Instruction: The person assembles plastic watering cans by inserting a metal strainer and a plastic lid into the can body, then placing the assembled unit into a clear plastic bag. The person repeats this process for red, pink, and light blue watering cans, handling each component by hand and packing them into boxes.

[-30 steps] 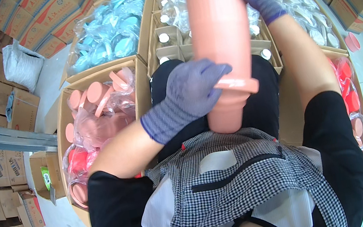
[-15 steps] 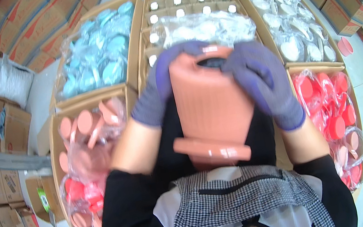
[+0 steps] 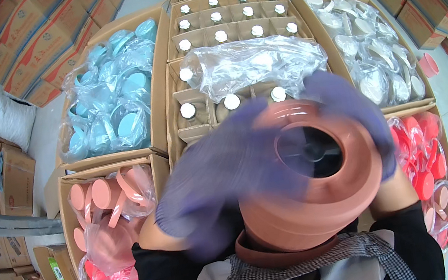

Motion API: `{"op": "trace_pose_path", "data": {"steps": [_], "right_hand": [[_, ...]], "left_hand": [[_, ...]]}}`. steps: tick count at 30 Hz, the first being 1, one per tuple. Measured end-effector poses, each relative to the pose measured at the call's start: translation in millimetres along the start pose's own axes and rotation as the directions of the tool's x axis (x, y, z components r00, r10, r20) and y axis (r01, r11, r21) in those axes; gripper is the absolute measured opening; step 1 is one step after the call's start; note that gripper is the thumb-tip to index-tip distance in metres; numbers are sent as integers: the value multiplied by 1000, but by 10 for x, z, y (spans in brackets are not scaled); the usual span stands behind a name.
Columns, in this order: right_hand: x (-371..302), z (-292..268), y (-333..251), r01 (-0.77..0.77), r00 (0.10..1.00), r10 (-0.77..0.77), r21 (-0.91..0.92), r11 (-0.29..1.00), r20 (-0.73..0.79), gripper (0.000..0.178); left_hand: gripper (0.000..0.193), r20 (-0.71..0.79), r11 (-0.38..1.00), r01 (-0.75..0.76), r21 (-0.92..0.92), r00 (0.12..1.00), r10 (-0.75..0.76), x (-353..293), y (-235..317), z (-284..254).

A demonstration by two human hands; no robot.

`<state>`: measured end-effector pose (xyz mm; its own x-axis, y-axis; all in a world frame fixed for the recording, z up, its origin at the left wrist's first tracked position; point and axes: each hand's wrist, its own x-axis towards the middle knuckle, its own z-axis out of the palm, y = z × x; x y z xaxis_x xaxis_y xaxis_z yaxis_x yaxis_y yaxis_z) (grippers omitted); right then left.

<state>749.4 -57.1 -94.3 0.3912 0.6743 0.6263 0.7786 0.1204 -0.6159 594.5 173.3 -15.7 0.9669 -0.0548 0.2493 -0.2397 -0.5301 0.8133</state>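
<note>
Head view shows both our gloved hands closed on the pink cup (image 3: 310, 185), low and right of centre in the frame. Our left hand (image 3: 214, 184) is blurred and wraps the cup's left side, fingers curled round the wall. Our right hand (image 3: 351, 111) clasps the far right rim from above. The cup's long axis points almost straight up at us, open mouth toward the camera, base down against our apron (image 3: 295, 274). Neither hand is nearer; the cup sits between them. Outward, the box of white-capped bottles (image 3: 217, 33) lies at upper centre, blue lids (image 3: 110, 106) at upper left, pink lids (image 3: 105, 215) at lower left, red lids (image 3: 425, 158) at right.
</note>
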Motion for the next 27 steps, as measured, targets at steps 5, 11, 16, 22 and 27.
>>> {"op": "trace_pose_path", "data": {"steps": [5, 11, 16, 22, 27], "right_hand": [[-189, -87, -17, -65, 972, 132, 317, 946, -196, 65], [-203, -39, -125, -292, 820, 452, 422, 858, -352, 49], [-154, -60, -257, -126, 976, 190, 442, 888, -103, 59], [696, -267, 438, -389, 840, 410, 132, 912, -356, 56], [742, 33, 770, 309, 948, -264, -726, 614, 179, 79]], "left_hand": [[35, -72, 979, 146, 145, 988, -136, -293, 136, -12], [87, -266, 652, -546, -526, 834, 483, -43, -359, 53], [51, -57, 808, -540, -238, 838, 543, 372, -720, 260], [54, 6, 502, -68, -862, 989, 145, 936, -1090, 211], [63, 61, 275, 94, -957, 990, -127, 1082, -1125, 466]]}}
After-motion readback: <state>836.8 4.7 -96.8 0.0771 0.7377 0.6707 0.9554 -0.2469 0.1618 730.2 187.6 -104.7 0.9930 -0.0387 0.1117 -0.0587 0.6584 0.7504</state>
